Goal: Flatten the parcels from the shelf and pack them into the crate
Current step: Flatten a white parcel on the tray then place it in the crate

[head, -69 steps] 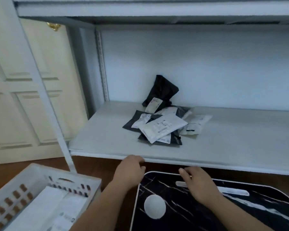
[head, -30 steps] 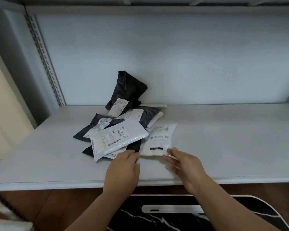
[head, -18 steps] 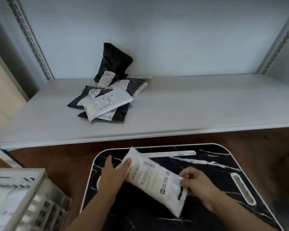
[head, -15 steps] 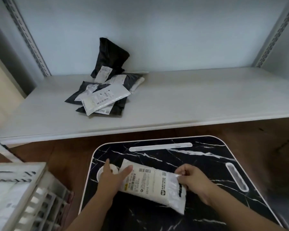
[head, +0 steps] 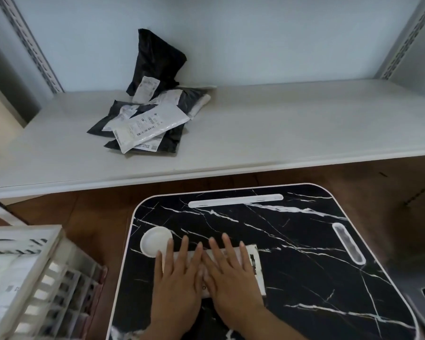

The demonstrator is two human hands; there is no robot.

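- Two hands are lying flat, side by side, on one white parcel (head: 254, 260) that is sitting on the black marbled worktop (head: 304, 253).
- The left hand (head: 179, 278) is pressing down with its fingers straight and slightly spread, so its grip is flat and is holding nothing.
- The right hand (head: 231, 276) is doing the same just beside it, with the fingers of both hands touching in the middle.
- The parcel's right end is showing past the right hand, well inside the worktop's right edge.
- One round white dish recess (head: 155, 242) is lying just left of the left hand's fingertips; two long white slots are sitting near the worktop's far and right edges.
- A heap of black and white parcels (head: 149, 119) is resting on the left half of the white shelf (head: 292, 123); I am counting about six, though overlaps are hiding some. One black parcel is leaning against the back wall.
- The right half of the shelf is lying bare.
- One white crate (head: 32, 278) is standing at the lower left beside the worktop, with flat white parcels inside; their number is unclear.
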